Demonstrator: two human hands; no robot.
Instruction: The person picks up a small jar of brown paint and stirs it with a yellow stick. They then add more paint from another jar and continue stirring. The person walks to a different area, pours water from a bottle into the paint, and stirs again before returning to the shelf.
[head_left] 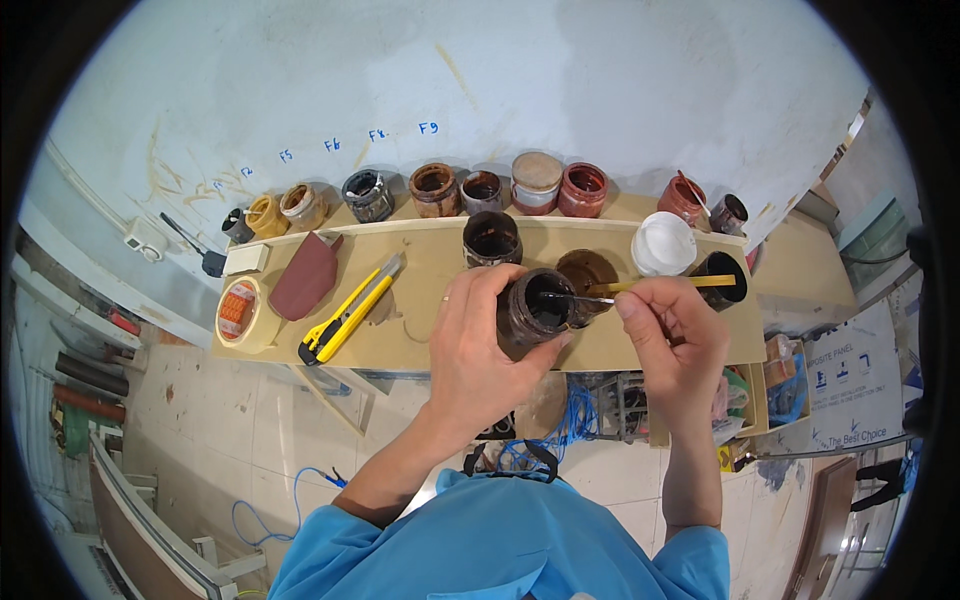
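My left hand is wrapped round a dark-stained jar, tilted so its mouth shows, with black content inside. My right hand pinches a thin metal stick, whose far end reaches into that jar. Just behind sits a brown-stained container. A yellow stick runs from it toward a dark cup, passing by my right fingers; whether they touch it I cannot tell. Another dark jar and a white tub stand beyond my hands.
Several paint-stained jars line the ledge along the wall. On the tan bench, left of my hands, lie a yellow utility knife, a maroon sheet and a tape roll. Blue cable hangs below.
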